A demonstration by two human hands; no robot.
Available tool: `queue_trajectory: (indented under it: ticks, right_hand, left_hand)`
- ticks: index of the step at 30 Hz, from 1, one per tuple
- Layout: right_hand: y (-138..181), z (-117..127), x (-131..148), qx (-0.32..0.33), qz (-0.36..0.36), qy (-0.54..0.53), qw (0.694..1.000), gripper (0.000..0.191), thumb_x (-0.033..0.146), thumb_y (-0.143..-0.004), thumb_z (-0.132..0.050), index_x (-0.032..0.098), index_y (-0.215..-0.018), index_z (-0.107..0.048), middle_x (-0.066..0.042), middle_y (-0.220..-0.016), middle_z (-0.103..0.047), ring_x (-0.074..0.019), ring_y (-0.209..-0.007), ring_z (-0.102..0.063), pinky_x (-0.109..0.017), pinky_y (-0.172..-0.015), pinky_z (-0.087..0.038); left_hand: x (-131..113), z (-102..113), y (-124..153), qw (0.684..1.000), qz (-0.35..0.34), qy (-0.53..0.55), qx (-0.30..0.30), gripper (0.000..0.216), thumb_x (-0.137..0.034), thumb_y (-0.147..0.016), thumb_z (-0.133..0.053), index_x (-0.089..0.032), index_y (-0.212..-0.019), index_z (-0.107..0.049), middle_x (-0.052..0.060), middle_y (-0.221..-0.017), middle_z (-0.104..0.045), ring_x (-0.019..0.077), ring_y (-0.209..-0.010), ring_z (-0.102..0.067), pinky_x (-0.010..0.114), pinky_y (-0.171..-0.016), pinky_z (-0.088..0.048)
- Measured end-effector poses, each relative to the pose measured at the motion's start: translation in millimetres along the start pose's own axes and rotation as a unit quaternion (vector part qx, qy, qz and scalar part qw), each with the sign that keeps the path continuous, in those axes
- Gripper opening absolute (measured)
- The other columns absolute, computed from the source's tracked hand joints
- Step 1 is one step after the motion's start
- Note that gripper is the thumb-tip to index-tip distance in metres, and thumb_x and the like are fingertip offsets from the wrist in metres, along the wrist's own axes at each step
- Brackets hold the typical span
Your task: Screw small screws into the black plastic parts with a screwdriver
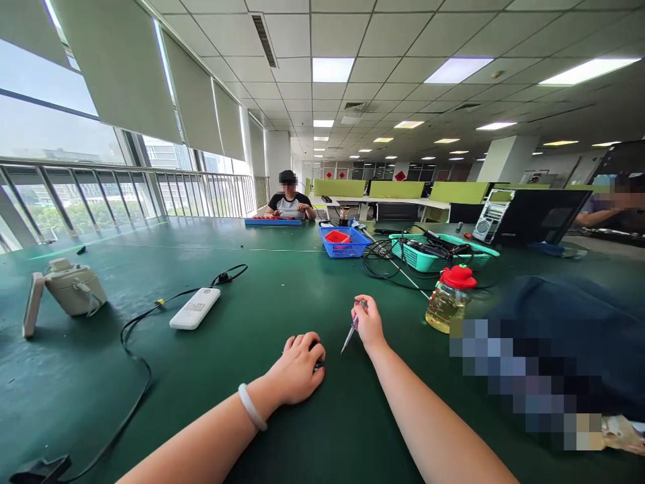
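My left hand point(297, 366) rests on the green table point(236, 336) with its fingers curled over a small dark object point(318, 364) that is mostly hidden. A pale bangle point(250, 407) sits on that wrist. My right hand point(369, 323) pinches a thin silver screwdriver point(350, 333) with the tip pointing down toward the table, just right of the dark object.
A white power strip point(195, 308) with a black cable lies to the left, a beige device point(73, 289) further left. An oil bottle with a red cap point(448, 299), a blue basket point(345, 242) and a teal basket point(428, 252) stand beyond. A person sits at the far end.
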State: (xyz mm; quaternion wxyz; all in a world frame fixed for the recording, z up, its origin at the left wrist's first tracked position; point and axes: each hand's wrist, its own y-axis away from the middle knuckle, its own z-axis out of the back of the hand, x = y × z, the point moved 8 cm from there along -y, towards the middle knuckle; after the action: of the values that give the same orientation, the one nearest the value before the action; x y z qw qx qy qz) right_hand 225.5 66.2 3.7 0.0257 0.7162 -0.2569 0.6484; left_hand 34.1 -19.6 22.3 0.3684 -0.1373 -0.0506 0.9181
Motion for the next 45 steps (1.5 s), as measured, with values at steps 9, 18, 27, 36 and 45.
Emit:
queue_trajectory:
  ticks: [9, 18, 27, 36, 45]
  right_hand:
    - [2, -6, 6, 0.018, 0.013, 0.03, 0.999, 0.024, 0.04, -0.075, -0.054, 0.024, -0.093, -0.051, 0.008, -0.053, -0.049, -0.0128, -0.047, -0.045, -0.025, -0.047, -0.037]
    - [5, -12, 8, 0.035, 0.023, 0.043, 0.998, 0.021, 0.038, -0.076, -0.052, 0.024, -0.091, -0.051, 0.007, -0.054, -0.049, -0.0142, -0.049, -0.046, -0.026, -0.049, -0.037]
    - [5, -13, 9, 0.044, 0.031, 0.05, 0.997, 0.02, 0.038, -0.076, -0.054, 0.024, -0.091, -0.052, 0.007, -0.054, -0.049, -0.0141, -0.049, -0.046, -0.025, -0.048, -0.039]
    - [10, -18, 14, 0.057, 0.023, 0.05, 0.997, 0.022, 0.039, -0.076, -0.053, 0.024, -0.092, -0.052, 0.006, -0.056, -0.05, -0.0145, -0.051, -0.047, -0.025, -0.047, -0.039]
    - [10, -17, 17, 0.054, 0.031, 0.05, 0.997, 0.021, 0.038, -0.076, -0.053, 0.024, -0.091, -0.052, 0.006, -0.055, -0.05, -0.0144, -0.05, -0.047, -0.026, -0.048, -0.039]
  left_hand:
    - [122, 41, 91, 0.991, 0.126, -0.039, -0.034, 0.027, -0.041, -0.093, -0.041, -0.026, -0.098, -0.062, 0.007, -0.128, -0.053, 0.0246, -0.112, -0.057, 0.046, -0.102, -0.045]
    - [236, 74, 146, 0.98, 0.172, -0.082, -0.056, 0.037, -0.05, -0.086, -0.047, -0.027, -0.105, -0.069, 0.008, -0.138, -0.056, 0.028, -0.116, -0.061, 0.043, -0.102, -0.048]
    - [242, 88, 165, 0.972, 0.208, -0.055, -0.098, 0.035, -0.037, -0.08, -0.047, -0.031, -0.106, -0.069, -0.001, -0.136, -0.06, 0.024, -0.123, -0.058, 0.043, -0.109, -0.041]
    - [245, 97, 165, 0.96, 0.237, -0.1, -0.115, 0.043, -0.035, -0.077, -0.045, -0.027, -0.112, -0.067, 0.001, -0.124, -0.068, 0.0262, -0.125, -0.057, 0.045, -0.108, -0.043]
    - [243, 104, 176, 0.947, 0.253, -0.135, -0.147, 0.052, -0.047, -0.078, -0.047, -0.032, -0.127, -0.055, 0.002, -0.13, -0.062, 0.0276, -0.118, -0.059, 0.043, -0.105, -0.044]
